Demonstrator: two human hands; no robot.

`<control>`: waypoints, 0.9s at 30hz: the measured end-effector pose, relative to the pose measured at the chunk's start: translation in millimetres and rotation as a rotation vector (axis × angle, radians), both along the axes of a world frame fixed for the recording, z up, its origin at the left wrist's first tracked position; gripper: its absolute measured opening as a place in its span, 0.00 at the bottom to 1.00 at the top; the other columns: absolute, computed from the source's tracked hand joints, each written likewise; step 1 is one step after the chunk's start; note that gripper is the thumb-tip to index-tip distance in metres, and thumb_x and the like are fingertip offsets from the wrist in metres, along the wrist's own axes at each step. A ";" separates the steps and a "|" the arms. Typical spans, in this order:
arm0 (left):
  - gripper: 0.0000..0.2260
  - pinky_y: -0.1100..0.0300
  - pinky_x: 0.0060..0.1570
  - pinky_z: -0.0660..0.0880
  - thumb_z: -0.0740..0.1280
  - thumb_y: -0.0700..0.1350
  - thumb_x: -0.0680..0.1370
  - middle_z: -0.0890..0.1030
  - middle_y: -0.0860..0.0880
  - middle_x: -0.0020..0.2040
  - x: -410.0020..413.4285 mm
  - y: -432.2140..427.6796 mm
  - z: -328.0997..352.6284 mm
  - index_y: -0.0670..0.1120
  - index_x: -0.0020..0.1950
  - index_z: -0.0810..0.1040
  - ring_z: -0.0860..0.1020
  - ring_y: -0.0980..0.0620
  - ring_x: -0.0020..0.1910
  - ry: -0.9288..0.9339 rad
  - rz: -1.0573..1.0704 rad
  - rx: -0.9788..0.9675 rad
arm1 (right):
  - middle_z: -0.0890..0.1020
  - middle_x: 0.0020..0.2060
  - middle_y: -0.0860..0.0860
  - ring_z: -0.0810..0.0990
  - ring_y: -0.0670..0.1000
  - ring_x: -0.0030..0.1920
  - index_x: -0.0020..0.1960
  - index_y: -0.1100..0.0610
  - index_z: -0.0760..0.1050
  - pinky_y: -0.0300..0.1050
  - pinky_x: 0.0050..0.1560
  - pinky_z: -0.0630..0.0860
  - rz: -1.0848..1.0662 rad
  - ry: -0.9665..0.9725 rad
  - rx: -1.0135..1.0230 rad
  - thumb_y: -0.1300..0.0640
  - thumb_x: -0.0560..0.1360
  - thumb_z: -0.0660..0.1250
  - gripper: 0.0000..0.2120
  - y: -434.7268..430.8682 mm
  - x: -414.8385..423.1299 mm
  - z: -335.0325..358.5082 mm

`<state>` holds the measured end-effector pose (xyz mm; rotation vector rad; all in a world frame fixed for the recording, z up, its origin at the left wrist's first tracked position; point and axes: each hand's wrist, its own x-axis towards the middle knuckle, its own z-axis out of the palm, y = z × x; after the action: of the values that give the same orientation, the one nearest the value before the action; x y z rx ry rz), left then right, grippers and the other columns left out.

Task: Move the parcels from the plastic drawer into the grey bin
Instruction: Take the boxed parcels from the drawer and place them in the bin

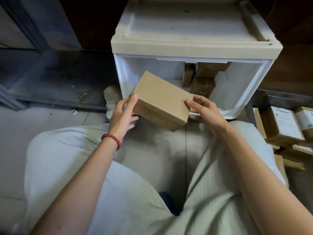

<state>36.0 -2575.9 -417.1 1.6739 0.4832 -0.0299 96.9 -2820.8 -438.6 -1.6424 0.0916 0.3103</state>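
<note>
Midway: one parcel out, more left in the drawer.
The left hand and right hand clasp a plain parcel by its ends, in the air just before the open plastic drawer. A few boxes sit at its back. Labelled parcels piled at the right look already moved.

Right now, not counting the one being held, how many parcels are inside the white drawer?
3, all at the drawer back: a narrow parcel standing left, an upper parcel and a lower parcel beneath it. Others may be hidden behind them.
</note>
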 end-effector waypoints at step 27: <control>0.17 0.61 0.35 0.75 0.68 0.61 0.73 0.76 0.52 0.39 4.6 4.6 -13.2 0.51 0.35 0.71 0.76 0.54 0.41 -0.009 0.179 0.176 | 0.75 0.66 0.48 0.75 0.53 0.65 0.70 0.37 0.66 0.62 0.68 0.68 0.164 0.165 0.000 0.22 0.67 0.54 0.36 10.4 -9.4 11.6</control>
<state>40.6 -2571.3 -430.3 1.7949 0.6424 0.1551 87.5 -2810.5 -427.0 -1.6253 0.0813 0.5709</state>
